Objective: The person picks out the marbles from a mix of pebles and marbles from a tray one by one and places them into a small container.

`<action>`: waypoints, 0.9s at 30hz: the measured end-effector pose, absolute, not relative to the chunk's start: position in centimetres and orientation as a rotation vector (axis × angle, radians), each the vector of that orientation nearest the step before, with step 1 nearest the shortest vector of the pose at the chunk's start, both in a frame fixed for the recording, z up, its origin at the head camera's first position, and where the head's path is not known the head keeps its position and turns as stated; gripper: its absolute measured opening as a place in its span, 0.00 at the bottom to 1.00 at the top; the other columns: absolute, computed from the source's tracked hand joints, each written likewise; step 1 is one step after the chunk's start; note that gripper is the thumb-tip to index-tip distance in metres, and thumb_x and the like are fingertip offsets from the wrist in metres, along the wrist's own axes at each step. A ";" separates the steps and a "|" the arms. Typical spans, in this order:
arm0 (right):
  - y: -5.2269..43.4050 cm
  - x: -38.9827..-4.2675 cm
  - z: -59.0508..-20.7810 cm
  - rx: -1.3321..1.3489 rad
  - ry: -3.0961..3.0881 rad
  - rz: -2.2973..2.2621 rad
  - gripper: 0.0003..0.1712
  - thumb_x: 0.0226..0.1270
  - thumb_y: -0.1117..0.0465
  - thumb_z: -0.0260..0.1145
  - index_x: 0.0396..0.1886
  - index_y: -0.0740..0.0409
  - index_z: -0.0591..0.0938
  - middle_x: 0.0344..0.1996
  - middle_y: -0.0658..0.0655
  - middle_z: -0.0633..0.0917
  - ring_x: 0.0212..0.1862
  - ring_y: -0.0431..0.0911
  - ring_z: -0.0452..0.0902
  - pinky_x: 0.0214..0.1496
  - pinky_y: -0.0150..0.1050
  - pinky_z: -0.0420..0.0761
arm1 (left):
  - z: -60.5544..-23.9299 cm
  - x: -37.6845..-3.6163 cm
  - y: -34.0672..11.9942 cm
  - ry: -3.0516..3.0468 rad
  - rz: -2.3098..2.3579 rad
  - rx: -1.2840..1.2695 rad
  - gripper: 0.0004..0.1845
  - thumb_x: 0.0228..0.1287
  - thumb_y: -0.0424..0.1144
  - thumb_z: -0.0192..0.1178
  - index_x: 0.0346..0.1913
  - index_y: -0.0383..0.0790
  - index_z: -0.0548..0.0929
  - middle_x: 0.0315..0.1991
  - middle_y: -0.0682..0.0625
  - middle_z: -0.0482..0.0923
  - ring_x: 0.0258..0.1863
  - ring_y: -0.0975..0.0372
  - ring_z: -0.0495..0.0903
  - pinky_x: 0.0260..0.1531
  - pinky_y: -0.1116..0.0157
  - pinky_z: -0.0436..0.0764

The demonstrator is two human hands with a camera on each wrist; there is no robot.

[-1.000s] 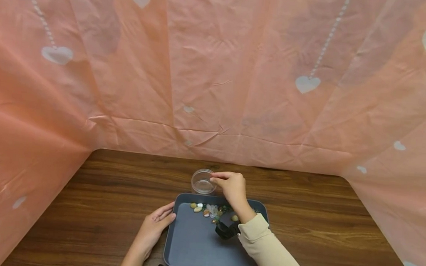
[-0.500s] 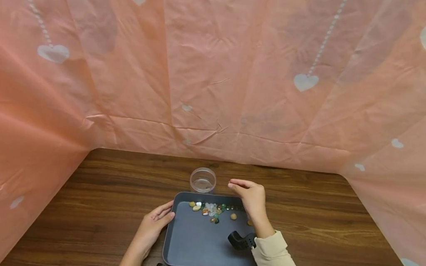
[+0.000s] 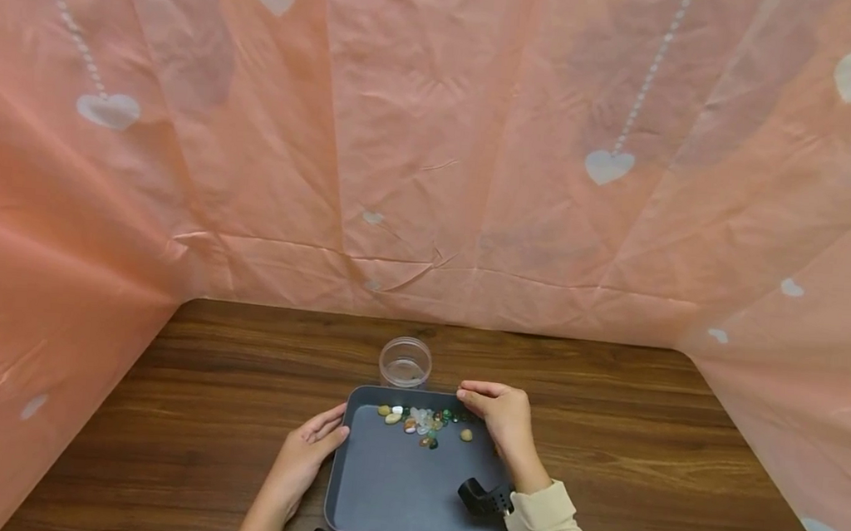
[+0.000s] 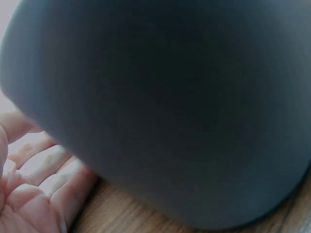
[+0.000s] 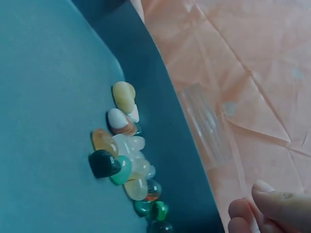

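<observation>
**Q:** So, what fills the lower middle of the head view?

**A:** A dark grey tray (image 3: 407, 497) lies on a wooden table (image 3: 199, 381), low in the frame and centred. A cluster of small polished stones (image 3: 421, 419), in cream, amber, white, green and near-black, sits close to the tray's far rim. One tan stone (image 3: 466, 435) lies a little apart, to the right of the cluster.

**Q:** Where are the hands?

**A:** The left hand (image 3: 309, 448) rests against the tray's left edge, fingers fairly straight and relaxed, gripping nothing. The left wrist view shows those fingers (image 4: 39, 179) lying beside the tray's blurred dark wall. The right hand (image 3: 498, 413) is at the tray's far right corner, just right of the stones, with fingers curled and fingertips drawn together. Whether it pinches a stone, I cannot tell; the right wrist view shows only fingertips (image 5: 272, 204) in the lower right corner.

**Q:** Anything beyond the tray?

**A:** A clear round jar (image 3: 406, 362) stands upright on the table just past the tray's far rim, above the stones. Pink sheeting with white hearts (image 3: 436, 133) covers the upper part of the frame and both sides.
</observation>
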State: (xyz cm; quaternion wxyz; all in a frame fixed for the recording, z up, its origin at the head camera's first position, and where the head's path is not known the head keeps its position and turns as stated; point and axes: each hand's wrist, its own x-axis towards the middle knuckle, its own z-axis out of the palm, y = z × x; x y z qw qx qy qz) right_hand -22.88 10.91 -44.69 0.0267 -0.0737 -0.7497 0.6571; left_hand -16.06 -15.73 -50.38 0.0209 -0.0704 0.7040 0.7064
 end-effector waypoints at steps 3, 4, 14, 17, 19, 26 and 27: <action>10.9 -22.7 -45.3 -0.225 -2.400 1.937 0.11 0.56 0.70 0.74 0.39 0.72 0.88 0.32 0.63 0.91 0.29 0.34 0.84 0.34 0.27 0.83 | -50.5 -16.0 -15.7 2.181 2.193 -0.219 0.25 0.70 0.39 0.61 0.67 0.34 0.74 0.65 0.37 0.75 0.68 0.50 0.72 0.55 0.74 0.77; 11.0 -22.7 -45.4 -0.222 -2.421 1.912 0.11 0.56 0.70 0.74 0.38 0.72 0.88 0.32 0.63 0.91 0.29 0.34 0.84 0.33 0.27 0.83 | -50.5 -16.0 -15.7 2.179 2.196 -0.218 0.25 0.70 0.39 0.61 0.67 0.34 0.74 0.65 0.37 0.75 0.68 0.50 0.72 0.55 0.75 0.77; 11.2 -22.6 -46.3 -0.159 -2.625 1.564 0.07 0.51 0.66 0.77 0.31 0.64 0.91 0.27 0.60 0.91 0.27 0.35 0.82 0.31 0.31 0.81 | -50.5 -16.2 -15.8 2.184 2.201 -0.198 0.26 0.70 0.38 0.61 0.67 0.33 0.74 0.65 0.37 0.75 0.68 0.50 0.73 0.52 0.78 0.76; 11.3 -22.6 -46.5 -0.126 -2.696 1.426 0.07 0.49 0.64 0.78 0.30 0.61 0.92 0.26 0.58 0.91 0.30 0.38 0.84 0.34 0.34 0.80 | -50.4 -16.1 -15.8 2.179 2.203 -0.197 0.25 0.70 0.38 0.61 0.67 0.33 0.74 0.65 0.37 0.75 0.68 0.49 0.73 0.53 0.77 0.76; 11.3 -22.6 -46.6 -0.102 -2.722 1.369 0.07 0.49 0.64 0.78 0.29 0.60 0.92 0.26 0.57 0.91 0.33 0.41 0.84 0.36 0.35 0.80 | -50.4 -16.1 -15.7 2.180 2.204 -0.195 0.25 0.70 0.38 0.60 0.67 0.33 0.74 0.65 0.36 0.75 0.68 0.49 0.73 0.55 0.74 0.77; 10.8 -22.6 -46.7 -0.076 -2.739 1.295 0.05 0.48 0.64 0.79 0.27 0.60 0.92 0.23 0.57 0.90 0.25 0.37 0.81 0.29 0.33 0.77 | -50.3 -16.1 -15.7 2.166 2.214 -0.205 0.25 0.70 0.37 0.60 0.67 0.33 0.73 0.65 0.36 0.75 0.67 0.50 0.73 0.56 0.71 0.78; 10.7 -22.6 -46.8 -0.072 -2.737 1.293 0.05 0.49 0.65 0.78 0.27 0.60 0.92 0.21 0.57 0.90 0.23 0.36 0.80 0.27 0.32 0.77 | -50.3 -16.1 -15.7 2.166 2.213 -0.206 0.25 0.70 0.37 0.60 0.67 0.33 0.73 0.65 0.36 0.75 0.67 0.50 0.73 0.56 0.72 0.78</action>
